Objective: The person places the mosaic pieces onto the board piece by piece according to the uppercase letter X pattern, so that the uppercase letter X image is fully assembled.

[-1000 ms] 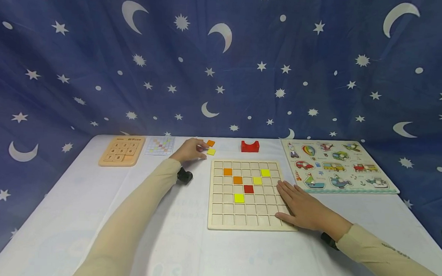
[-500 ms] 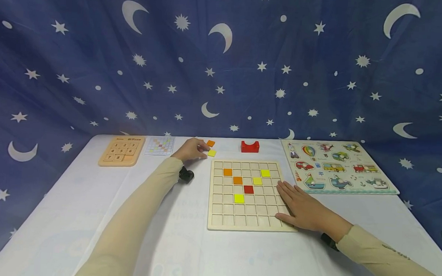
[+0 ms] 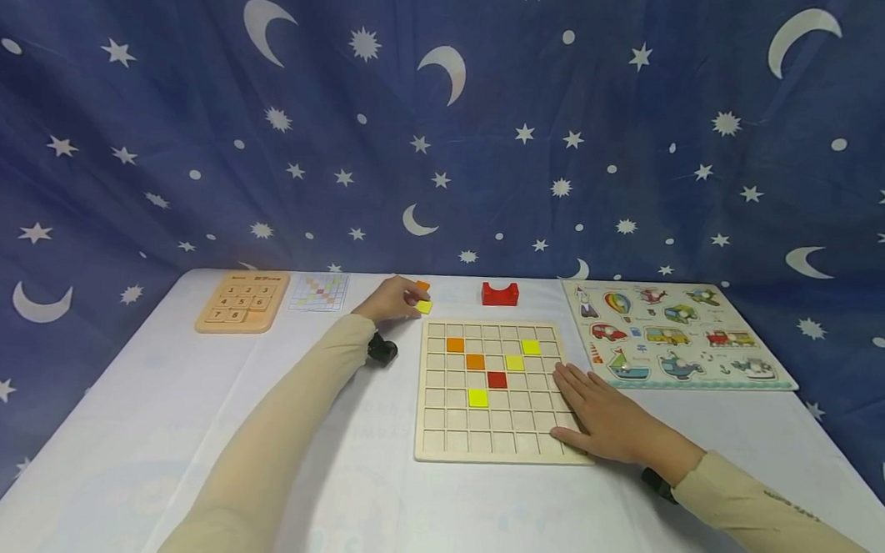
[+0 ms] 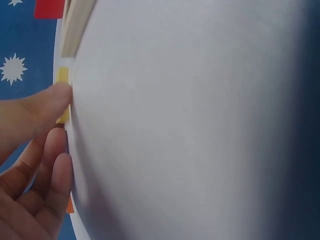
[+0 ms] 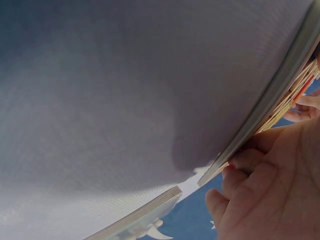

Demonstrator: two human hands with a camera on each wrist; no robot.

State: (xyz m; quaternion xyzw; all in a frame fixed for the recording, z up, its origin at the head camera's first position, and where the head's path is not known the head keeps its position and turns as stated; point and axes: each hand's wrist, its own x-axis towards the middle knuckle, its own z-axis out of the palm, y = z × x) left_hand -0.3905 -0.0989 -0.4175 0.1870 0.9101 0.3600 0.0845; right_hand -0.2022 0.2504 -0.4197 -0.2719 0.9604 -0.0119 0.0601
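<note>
A wooden grid board lies in the middle of the table, with red, orange and yellow tiles in some of its squares. Behind its far left corner, my left hand pinches a loose yellow tile by its left side. In the left wrist view the thumb covers the middle of this yellow tile. An orange tile lies just beyond, partly hidden by the fingers. My right hand rests with extended fingers on the board's right edge.
A number slide puzzle and a printed colour-grid card lie at the far left. Behind the board stands a red notched block. A vehicle picture puzzle lies at the right. A star-and-moon curtain hangs behind the table.
My left hand has moved slightly right and its fingers have come onto the yellow tile, which has shifted a little toward me. The right hand has stayed on the board.
</note>
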